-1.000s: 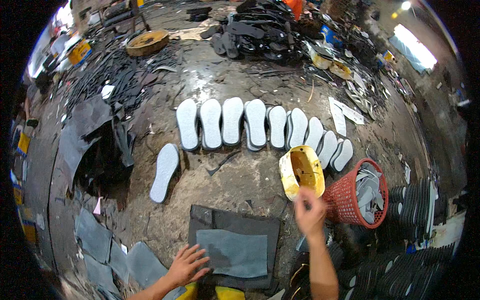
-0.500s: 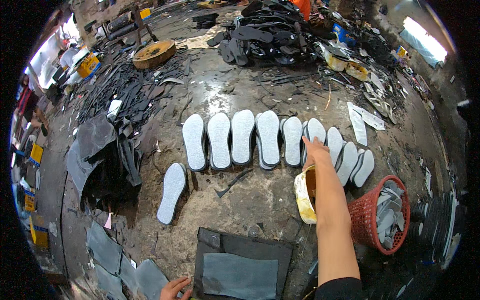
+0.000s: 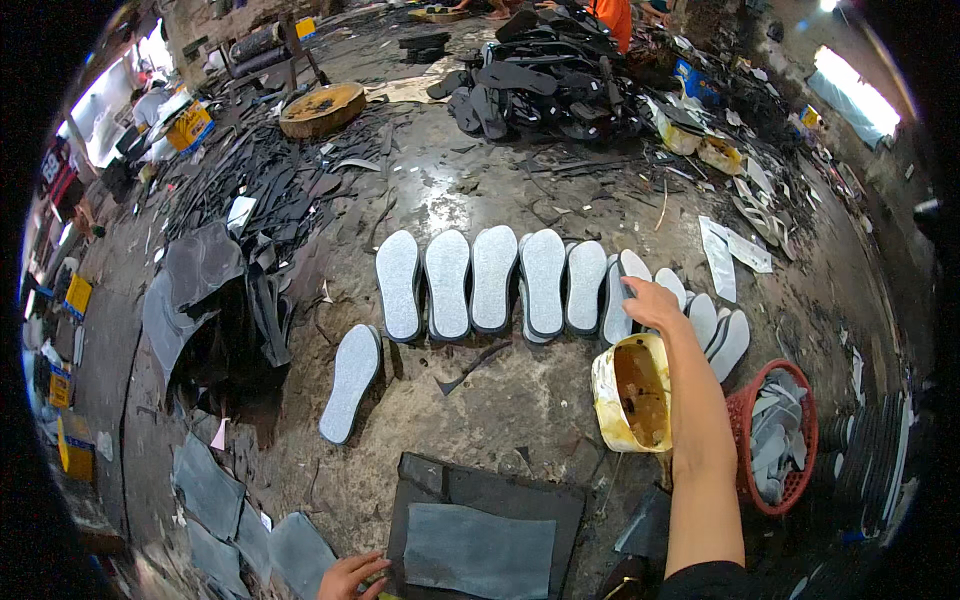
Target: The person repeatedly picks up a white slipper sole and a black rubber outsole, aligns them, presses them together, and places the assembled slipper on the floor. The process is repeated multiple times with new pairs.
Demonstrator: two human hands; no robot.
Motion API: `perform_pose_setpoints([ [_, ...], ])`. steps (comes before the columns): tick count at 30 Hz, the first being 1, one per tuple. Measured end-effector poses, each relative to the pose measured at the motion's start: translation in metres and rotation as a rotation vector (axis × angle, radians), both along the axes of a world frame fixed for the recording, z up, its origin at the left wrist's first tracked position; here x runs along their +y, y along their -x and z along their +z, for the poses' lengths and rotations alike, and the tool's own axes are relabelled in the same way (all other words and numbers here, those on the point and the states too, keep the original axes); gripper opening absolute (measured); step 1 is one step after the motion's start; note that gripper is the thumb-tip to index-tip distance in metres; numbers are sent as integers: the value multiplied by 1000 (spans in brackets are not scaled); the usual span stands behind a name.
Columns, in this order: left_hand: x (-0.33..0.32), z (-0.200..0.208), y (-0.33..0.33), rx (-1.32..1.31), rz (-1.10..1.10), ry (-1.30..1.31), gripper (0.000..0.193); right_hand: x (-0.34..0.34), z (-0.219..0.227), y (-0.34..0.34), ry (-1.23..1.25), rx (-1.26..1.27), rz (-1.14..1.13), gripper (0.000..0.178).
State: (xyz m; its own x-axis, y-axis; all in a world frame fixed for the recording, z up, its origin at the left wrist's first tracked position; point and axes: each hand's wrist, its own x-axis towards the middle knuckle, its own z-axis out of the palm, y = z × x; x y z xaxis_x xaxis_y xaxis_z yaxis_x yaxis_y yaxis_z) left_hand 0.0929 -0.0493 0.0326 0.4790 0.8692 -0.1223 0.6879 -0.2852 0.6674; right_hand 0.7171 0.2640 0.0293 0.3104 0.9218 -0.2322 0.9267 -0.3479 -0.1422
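A row of grey-topped shoe soles (image 3: 495, 280) with dark edges lies across the floor, some stacked. My right hand (image 3: 652, 303) reaches into the right part of the row. Its fingers are closed on the edge of one sole (image 3: 634, 266), which is tilted over another sole (image 3: 615, 308). Below that wrist stands a pale, yellow-stained tub (image 3: 603, 395) with brownish stuff inside. At the lower edge my left hand (image 3: 352, 577) has its fingers apart, beside a black mat (image 3: 570, 525) bearing a grey sheet (image 3: 480, 550). A single sole (image 3: 350, 385) lies nearer, at the left.
A red basket (image 3: 740, 420) of grey offcuts stands right of my forearm. Grey sheets (image 3: 208, 475) lie at lower left, dark sheets (image 3: 195, 270) above them. A heap of black sandals (image 3: 530, 80) and a round wooden block (image 3: 322, 108) are farther off. People work at the back.
My right hand has drawn slightly back and right, and the sole under its fingers has shifted and tilted off the one below. My left hand stays by the mat. The view has shifted a little.
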Motion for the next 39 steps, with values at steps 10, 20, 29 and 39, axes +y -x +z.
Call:
perform_pose_setpoints([
  [10, 257, 57, -143, -99, -736, -180, 36, -23, -4, -14, -330, 168, -147, 66],
  [20, 338, -17, -490, -726, 188, 986, 92, -41, -39, -7, -903, 639, -239, 75],
  [29, 356, -51, -527, -537, 257, 762, 60, -62, -14, -27, -484, 393, -386, 45],
  [39, 327, -20, -504, -622, 592, 90, 44, -61, -10, -16, -111, 101, -511, 39],
])
